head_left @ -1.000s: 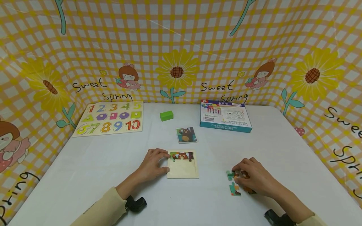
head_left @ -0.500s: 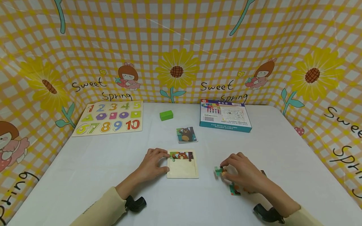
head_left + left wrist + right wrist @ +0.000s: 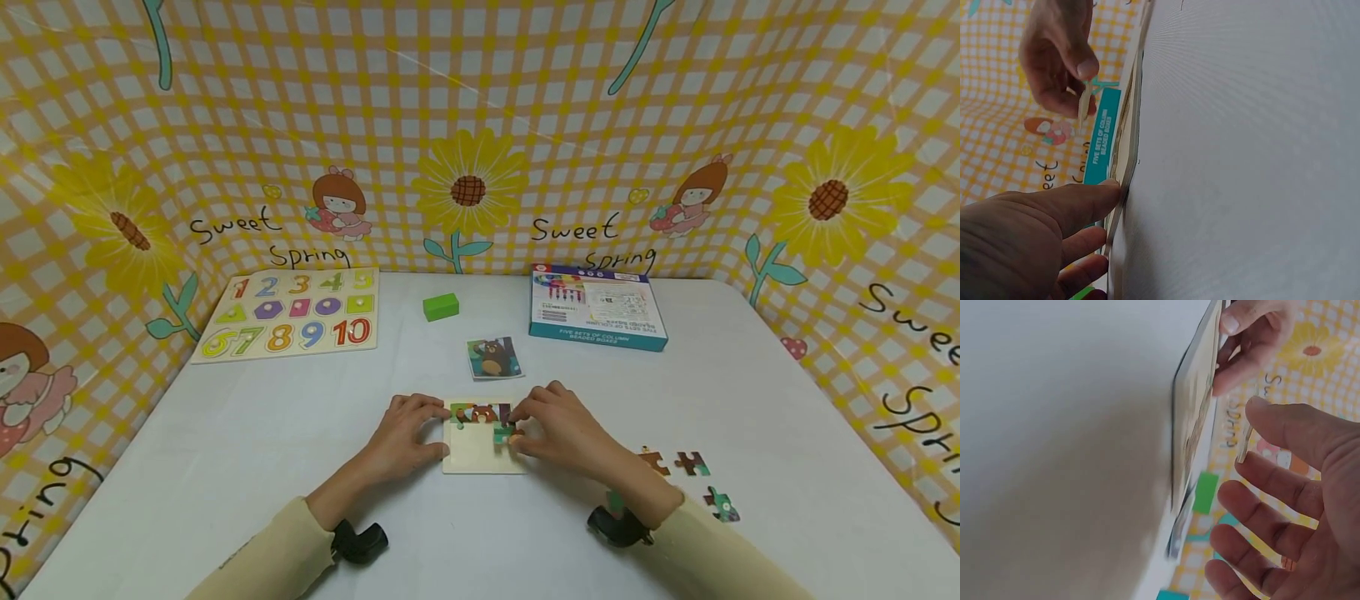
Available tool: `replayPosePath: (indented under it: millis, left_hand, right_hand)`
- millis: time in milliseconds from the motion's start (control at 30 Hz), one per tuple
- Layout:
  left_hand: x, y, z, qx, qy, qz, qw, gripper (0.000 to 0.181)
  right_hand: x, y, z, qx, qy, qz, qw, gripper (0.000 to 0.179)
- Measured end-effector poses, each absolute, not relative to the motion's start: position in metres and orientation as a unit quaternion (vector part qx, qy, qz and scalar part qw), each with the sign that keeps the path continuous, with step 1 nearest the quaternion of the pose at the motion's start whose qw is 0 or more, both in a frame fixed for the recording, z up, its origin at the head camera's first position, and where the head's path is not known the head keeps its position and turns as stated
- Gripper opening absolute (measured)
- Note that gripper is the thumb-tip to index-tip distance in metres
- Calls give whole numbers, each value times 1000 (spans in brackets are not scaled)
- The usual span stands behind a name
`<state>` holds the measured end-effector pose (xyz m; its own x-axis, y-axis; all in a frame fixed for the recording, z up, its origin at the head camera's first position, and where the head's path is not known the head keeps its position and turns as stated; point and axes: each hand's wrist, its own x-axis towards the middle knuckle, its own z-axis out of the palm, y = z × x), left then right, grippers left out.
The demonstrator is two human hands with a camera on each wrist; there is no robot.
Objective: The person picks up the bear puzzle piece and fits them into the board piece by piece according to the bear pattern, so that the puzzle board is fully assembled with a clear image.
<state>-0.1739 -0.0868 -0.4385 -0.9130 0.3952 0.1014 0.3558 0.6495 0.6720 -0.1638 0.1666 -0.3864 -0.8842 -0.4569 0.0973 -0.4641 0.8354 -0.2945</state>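
Observation:
The wooden puzzle tray (image 3: 468,454) lies at the middle front, a bear-face strip (image 3: 482,413) filling its top row. Against its left edge rests my left hand (image 3: 405,437), thumb and fingertips touching the rim, as the left wrist view (image 3: 1035,212) also shows. Over the tray's right side, my right hand (image 3: 566,429) pinches a green-and-brown jigsaw piece (image 3: 502,434) between thumb and index finger. Seen edge-on in the right wrist view, the held piece (image 3: 1245,442) is clear of the tray (image 3: 1194,406); its other fingers are spread.
Loose jigsaw pieces (image 3: 692,463) lie at the right, one partly hidden beneath the right forearm. Beyond the tray is a bear picture card (image 3: 495,358). Farther back are a green block (image 3: 441,307), a number board (image 3: 292,317) and a beaded-boxes carton (image 3: 597,307).
My right hand has picked up a jigsaw piece from the loose pile and carried it left over the tray. The left hand stays at the tray's left edge.

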Motion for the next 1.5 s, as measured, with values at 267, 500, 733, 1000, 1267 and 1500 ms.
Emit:
replayPosePath:
  millis: [267, 500, 733, 1000, 1267, 1500]
  left_hand:
    - [-174, -87, -438, 205, 908, 366, 26, 42]
    - [-174, -88, -438, 208, 907, 364, 29, 42]
    - [-174, -88, -438, 212, 907, 363, 21, 41]
    - [-174, -87, -437, 205, 909, 362, 26, 42]
    - [-175, -87, -439, 204, 908, 365, 22, 41]
    - [-174, -84, -440, 201, 909, 365, 10, 39]
  right_hand:
    - [-177, 134, -390, 244, -957, 158, -9, 24]
    - [-184, 120, -395, 254, -955, 151, -24, 22]
    - [-186, 112, -396, 262, -953, 152, -35, 22]
    - [-187, 111, -400, 267, -952, 145, -29, 23]
    - [-188, 110, -401, 272, -952, 139, -28, 25]
    - [-187, 110, -401, 273, -952, 137, -25, 26]
